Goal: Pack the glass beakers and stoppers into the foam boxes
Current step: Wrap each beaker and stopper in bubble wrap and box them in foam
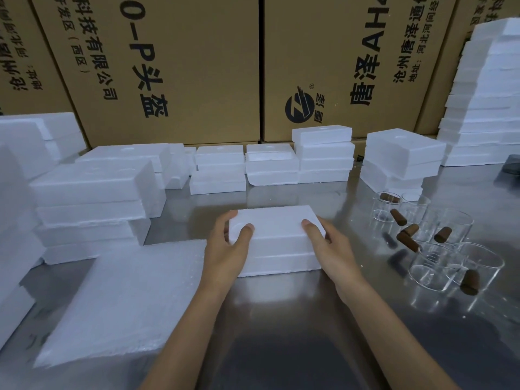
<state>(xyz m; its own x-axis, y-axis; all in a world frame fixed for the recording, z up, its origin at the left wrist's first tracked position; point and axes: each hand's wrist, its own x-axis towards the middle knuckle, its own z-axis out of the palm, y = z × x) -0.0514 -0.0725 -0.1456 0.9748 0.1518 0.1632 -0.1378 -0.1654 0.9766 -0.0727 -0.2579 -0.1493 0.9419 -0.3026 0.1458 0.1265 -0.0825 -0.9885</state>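
Note:
A closed white foam box (277,237) sits on the steel table (281,319) in front of me, its lid on top. My left hand (225,251) grips its left end, thumb on the lid. My right hand (329,249) grips the right end the same way. To the right stand several clear glass beakers (439,266). Brown stoppers (408,242) lie among them, some inside the glasses. One stopper (470,281) lies by the nearest beaker.
Stacks of white foam boxes (90,198) fill the left side and the back row (323,153). A tall stack (489,88) rises at the far right. A sheet of white foam wrap (121,299) lies at the front left. Cardboard cartons (197,66) form the back wall.

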